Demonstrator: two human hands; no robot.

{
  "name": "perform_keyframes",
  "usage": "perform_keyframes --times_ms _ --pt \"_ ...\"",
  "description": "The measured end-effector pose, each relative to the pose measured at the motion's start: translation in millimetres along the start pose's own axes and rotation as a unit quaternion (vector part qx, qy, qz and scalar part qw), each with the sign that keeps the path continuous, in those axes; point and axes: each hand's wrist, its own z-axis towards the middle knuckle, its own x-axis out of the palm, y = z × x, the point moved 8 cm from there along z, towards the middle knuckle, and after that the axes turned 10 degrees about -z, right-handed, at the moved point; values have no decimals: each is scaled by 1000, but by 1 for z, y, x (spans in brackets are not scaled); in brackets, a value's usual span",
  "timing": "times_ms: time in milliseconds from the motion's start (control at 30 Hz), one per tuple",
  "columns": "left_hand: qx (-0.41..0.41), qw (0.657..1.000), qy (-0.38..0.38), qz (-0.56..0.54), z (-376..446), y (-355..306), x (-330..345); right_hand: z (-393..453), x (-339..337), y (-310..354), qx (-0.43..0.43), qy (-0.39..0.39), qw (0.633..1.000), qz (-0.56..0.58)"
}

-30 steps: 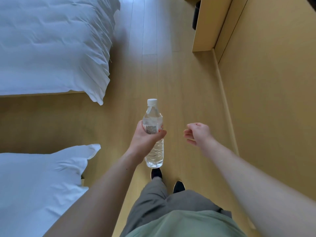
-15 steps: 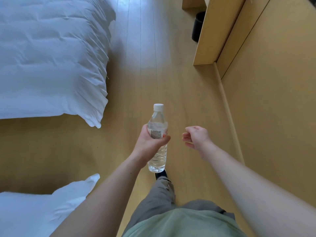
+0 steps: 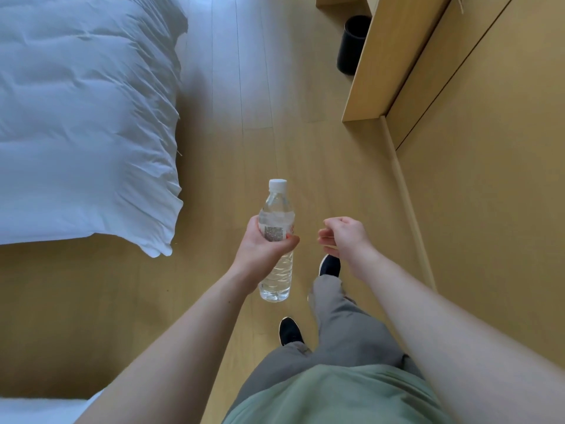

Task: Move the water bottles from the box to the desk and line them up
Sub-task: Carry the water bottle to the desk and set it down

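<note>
The left hand [image 3: 260,246] grasps a water bottle [image 3: 276,240] around its middle, at the label: the thumb lies across the near side of the label and the fingers wrap behind, out of sight. The bottle stands about upright in the grip, its white cap [image 3: 277,185] above the hand and its ribbed clear base hanging below the palm. It touches nothing but the hand and is carried in the air over the wood floor [image 3: 305,166].

The right hand [image 3: 345,235] is just to the right of the bottle, apart from it. Its fingers are loosely curled toward the palm and hold nothing; it hangs idle at about the same height as the left hand.

Below the hands are the person's grey trousers and two dark shoes [image 3: 330,266], one under the right wrist, the other nearer the body. To the left of the left hand lies a white duvet [image 3: 85,123] on a bed. Ahead and to the right of the right hand stands a wood cabinet panel [image 3: 391,56] with a black bin [image 3: 351,45] beside it.
</note>
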Motion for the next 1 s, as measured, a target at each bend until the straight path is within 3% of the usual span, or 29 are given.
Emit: perform_keyframes --times_ms 667,1000 --pt "8 998 -62 -1 237 -172 34 220 -20 226 -16 62 997 -43" --pt "5 999 -48 21 350 -239 46 303 -19 309 -11 58 998 -30"
